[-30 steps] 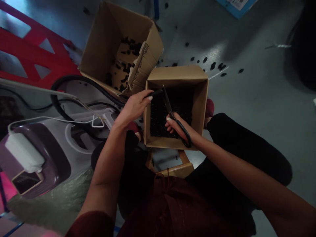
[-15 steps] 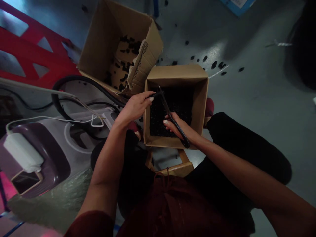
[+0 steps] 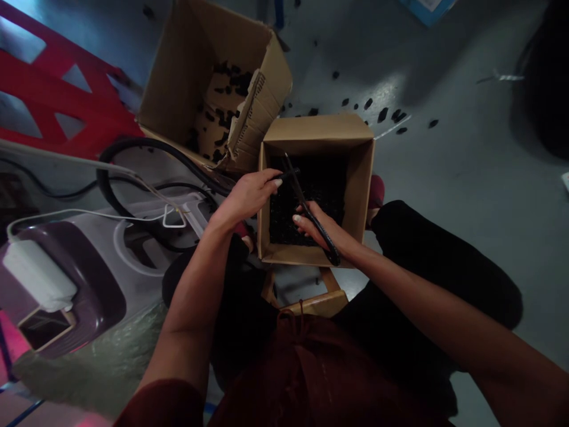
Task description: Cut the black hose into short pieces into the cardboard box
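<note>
In the head view my left hand (image 3: 252,193) is closed around a thin black tube (image 3: 290,174). The tube's end sticks out past my fingertips over the near cardboard box (image 3: 311,256). Held in my right hand (image 3: 320,224) is a pair of black-handled scissors (image 3: 300,191), with the blades pointing up and away at the tube. The tube lies across the blades; whether they are closed on it is too dark to tell. Dark small pieces fill the bottom of that box, below both hands. Behind my left wrist, a black cable-like loop (image 3: 151,142) runs toward the hand.
A larger torn cardboard box (image 3: 178,89) with black bits inside stands behind. More black pieces (image 3: 383,114) lie scattered on the floor. To the left are a purple-and-grey plastic stool (image 3: 104,279) carrying a white adapter (image 3: 40,276), and a red frame (image 3: 66,107). A wooden stool (image 3: 329,302) is below.
My left hand has shifted slightly right, and the tube's end now reaches farther past the scissor blades. My right hand and the scissors stay almost in place.
</note>
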Demonstrator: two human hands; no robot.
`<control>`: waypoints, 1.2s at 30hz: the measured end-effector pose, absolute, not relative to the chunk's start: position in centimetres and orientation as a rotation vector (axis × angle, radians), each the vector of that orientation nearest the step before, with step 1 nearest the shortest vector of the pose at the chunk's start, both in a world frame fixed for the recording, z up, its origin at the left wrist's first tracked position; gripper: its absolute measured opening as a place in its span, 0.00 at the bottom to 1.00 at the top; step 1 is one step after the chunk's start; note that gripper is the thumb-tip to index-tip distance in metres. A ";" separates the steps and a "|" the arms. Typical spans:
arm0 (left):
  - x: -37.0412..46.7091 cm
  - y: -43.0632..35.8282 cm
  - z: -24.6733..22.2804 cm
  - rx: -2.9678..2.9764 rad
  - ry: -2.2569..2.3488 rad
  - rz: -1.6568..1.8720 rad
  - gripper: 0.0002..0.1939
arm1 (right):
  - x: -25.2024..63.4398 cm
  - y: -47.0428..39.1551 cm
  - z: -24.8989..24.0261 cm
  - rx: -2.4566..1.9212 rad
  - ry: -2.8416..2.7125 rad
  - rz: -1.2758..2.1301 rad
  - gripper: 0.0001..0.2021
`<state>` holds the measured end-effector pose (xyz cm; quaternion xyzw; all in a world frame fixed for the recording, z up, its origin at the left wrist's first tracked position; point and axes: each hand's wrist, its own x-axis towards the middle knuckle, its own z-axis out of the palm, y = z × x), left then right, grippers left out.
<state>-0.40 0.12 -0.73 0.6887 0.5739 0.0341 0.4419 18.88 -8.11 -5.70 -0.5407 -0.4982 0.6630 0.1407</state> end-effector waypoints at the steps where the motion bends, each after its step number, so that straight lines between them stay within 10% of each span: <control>1: -0.4 0.1 -0.7 1.709 1.435 0.084 0.19 | 18.9 -8.1 -5.7 -1.567 -1.439 1.916 0.22; 36: -0.6 0.2 -1.7 1.856 1.411 -0.093 0.18 | 19.0 -8.2 -5.4 -1.647 -1.456 1.802 0.14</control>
